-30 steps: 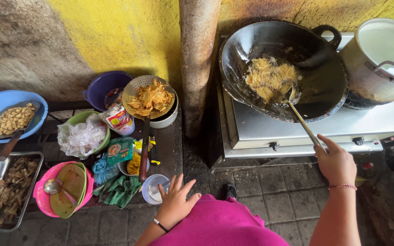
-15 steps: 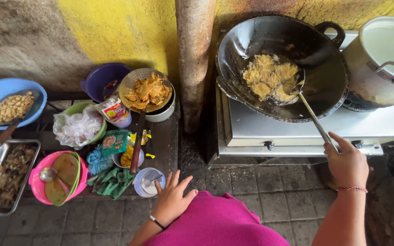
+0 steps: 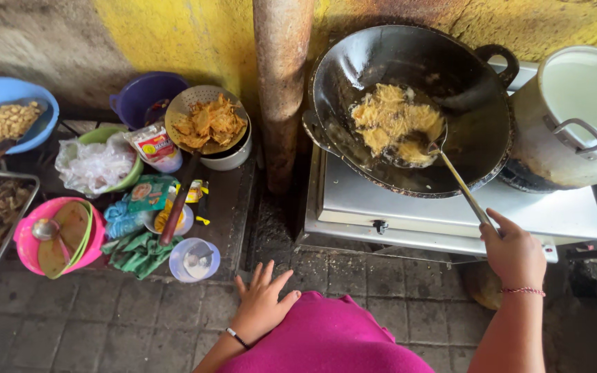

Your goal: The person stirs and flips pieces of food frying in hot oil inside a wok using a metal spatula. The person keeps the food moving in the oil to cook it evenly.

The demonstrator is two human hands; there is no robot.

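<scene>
One long metal spatula (image 3: 459, 181) is in play: handle runs diagonally from the right hand (image 3: 514, 250) at lower right up-left into the black wok (image 3: 409, 103), blade end buried at the edge of the yellow frying food (image 3: 395, 124). Right hand's fingers closed round the handle end; blade mostly hidden by food, shape hard to read. Left hand (image 3: 262, 304) lies flat, fingers spread, holding nothing, resting on the pink-clad lap, just by a small clear cup (image 3: 195, 260). Wok sits on a white stove (image 3: 450, 207), w/ one big white pot (image 3: 582, 117) on its right, cut off by the frame. Left side: two blue bowls, one pink bowl (image 3: 32, 238), one strainer of fried pieces (image 3: 209, 121). Metal tray at far left cut off.
</scene>
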